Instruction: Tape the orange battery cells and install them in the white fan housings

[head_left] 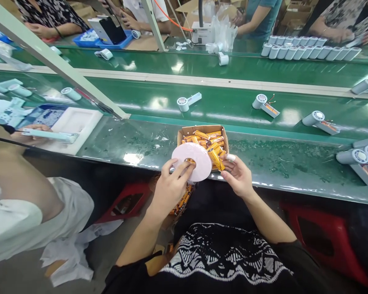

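Note:
My left hand [171, 188] grips a flat, pale pink roll of tape [200, 159], its fingers hooked into the centre hole. Close by on the right, my right hand [241, 177] holds an orange-yellow wrapped battery [216, 159] between thumb and fingers, tilted beside the roll's edge. A white wrap [230, 157] covers one fingertip of that hand. Behind both hands, a small cardboard box [180, 134] full of similar batteries stands on the bench edge. The roll hides the box's front left part.
Below the bench sits another container of batteries [184, 200]. Grey-white fan housings [182, 104] lie on the green conveyor [153, 98], some with batteries in their handles. A co-worker's hand [33, 136] is at left by a white tray [92, 118]. A slanted metal post [64, 69] crosses there.

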Available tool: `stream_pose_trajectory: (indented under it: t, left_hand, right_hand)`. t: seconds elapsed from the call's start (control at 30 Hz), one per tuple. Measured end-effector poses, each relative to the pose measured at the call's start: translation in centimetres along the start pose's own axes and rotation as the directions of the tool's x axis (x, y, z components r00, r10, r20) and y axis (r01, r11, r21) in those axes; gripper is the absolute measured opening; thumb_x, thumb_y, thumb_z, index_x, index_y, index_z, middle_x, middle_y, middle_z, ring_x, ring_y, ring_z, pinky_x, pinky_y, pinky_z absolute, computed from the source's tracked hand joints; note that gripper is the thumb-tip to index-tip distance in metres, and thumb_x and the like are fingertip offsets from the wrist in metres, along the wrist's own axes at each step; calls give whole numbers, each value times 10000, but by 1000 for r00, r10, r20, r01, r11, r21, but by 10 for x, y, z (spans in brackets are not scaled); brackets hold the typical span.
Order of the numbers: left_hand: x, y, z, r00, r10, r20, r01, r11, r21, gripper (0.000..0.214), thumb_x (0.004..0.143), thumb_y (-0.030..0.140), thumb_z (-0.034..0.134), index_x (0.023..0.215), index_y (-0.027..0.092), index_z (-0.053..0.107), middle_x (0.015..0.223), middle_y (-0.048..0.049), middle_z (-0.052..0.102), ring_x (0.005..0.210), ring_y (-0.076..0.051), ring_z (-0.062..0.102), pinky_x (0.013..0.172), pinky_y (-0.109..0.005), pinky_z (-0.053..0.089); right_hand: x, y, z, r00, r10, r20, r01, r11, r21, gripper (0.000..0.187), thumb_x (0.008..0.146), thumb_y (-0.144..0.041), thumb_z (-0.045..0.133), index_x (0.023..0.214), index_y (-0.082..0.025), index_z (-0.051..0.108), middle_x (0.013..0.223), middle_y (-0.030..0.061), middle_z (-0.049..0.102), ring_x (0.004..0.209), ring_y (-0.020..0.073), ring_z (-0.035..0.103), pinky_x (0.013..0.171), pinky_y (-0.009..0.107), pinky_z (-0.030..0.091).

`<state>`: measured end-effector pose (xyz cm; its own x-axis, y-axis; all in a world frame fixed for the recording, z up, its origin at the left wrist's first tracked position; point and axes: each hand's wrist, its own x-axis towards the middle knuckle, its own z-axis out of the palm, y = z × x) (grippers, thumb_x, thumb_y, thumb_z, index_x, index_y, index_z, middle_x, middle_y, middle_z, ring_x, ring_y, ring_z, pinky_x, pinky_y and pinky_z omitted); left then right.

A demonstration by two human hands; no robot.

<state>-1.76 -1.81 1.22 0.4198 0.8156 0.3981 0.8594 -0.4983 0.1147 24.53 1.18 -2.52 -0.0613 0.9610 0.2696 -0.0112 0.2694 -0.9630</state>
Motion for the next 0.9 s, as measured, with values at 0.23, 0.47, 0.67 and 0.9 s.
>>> stream_pose_trajectory:
  t: [0.23,0.47,0.67,0.9]
  left_hand:
    - [3,3,-1,997,59,-44,-51,987,152,668,996,29,588,1607,297,603,1457,-40,735,1324,-360,534,1089,-505,564]
    - [13,18,8,991,63,-121,-44,987,155,624,1010,49,626,1596,261,598,1395,-63,758,1187,-318,530,1119,-498,483]
    - [14,45,23,925,45,-378,47,972,232,301,988,274,802,1282,229,761,1036,-78,799,990,-292,488,898,-473,386]
    - [12,63,35,921,2,-390,44,993,108,344,962,437,830,1207,199,787,929,-106,726,963,-286,495,872,-453,377]
  right_hand:
    - [29,-29,-14,955,244,169,-230,968,-99,448,812,-476,925,1185,-245,836,1116,72,862,1061,314,839,1044,506,692]
    - [39,-29,-11,940,317,128,-338,918,208,441,713,-426,1001,1078,-225,857,1072,68,868,1012,298,845,940,429,720]
    - [17,-14,35,880,302,-367,-35,812,583,529,741,-490,1007,1143,-243,769,1159,80,857,1052,252,831,989,421,690]
    - [7,-23,48,865,281,-417,32,797,603,499,723,-401,1031,1102,-258,738,1110,56,860,1002,234,835,988,429,695]
